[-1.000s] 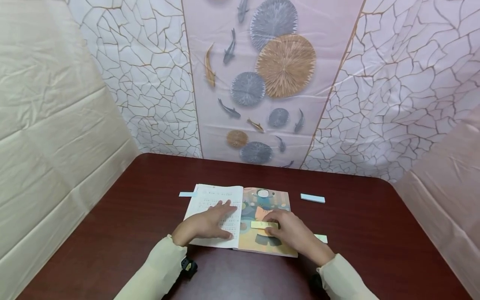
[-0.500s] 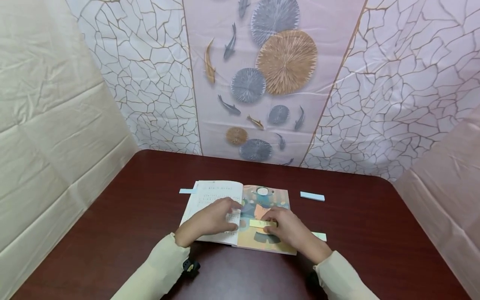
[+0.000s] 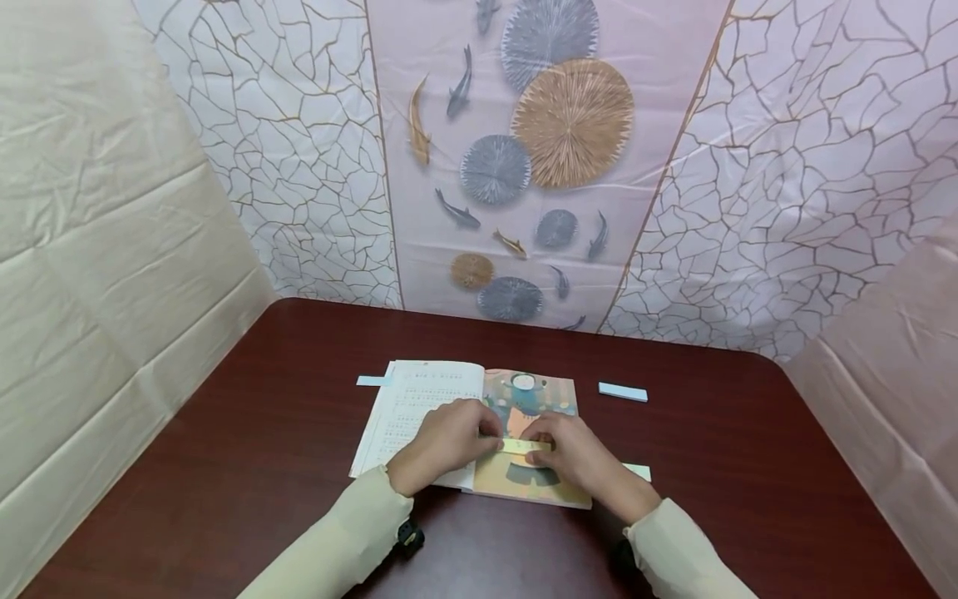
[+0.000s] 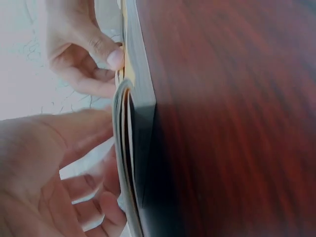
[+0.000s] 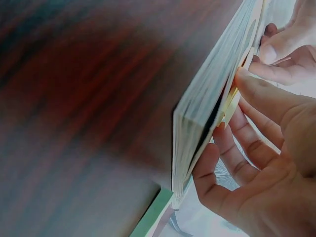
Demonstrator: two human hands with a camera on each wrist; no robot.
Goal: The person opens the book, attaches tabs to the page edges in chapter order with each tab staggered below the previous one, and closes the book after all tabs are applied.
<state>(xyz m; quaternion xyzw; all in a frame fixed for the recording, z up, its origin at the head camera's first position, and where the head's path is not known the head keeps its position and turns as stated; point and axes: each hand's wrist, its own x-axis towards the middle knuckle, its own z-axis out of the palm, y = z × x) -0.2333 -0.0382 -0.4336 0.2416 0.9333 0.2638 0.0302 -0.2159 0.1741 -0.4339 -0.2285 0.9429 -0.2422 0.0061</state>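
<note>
An open book [image 3: 430, 399] lies on the table, text on its left page and a colourful picture on its right page. Over the picture page is a yellow sticky-note pad [image 3: 516, 446], a narrow strip. My right hand [image 3: 576, 453] holds its right end between thumb and fingers. At the strip's left end, my left hand [image 3: 449, 437] pinches with thumb and forefinger. The right wrist view shows the yellow pad [image 5: 231, 104] by the right hand [image 5: 266, 143], close to the book's page edges [image 5: 202, 108]. In the left wrist view, the left hand [image 4: 54, 163] partly hides behind the bent pages.
A blue sticky tab [image 3: 372, 381] sticks out from the book's left edge. Right of the book lie a light blue sticky-note pad [image 3: 623, 392] and a pale green one [image 3: 638, 472], partly hidden by the right arm. Patterned cloth [image 3: 509, 166] hangs behind the dark red table [image 3: 299, 416].
My left hand has moved right, from flat on the text page to the yellow pad's left end, its fingers now curled in a pinch. The right hand has stayed nearly in place.
</note>
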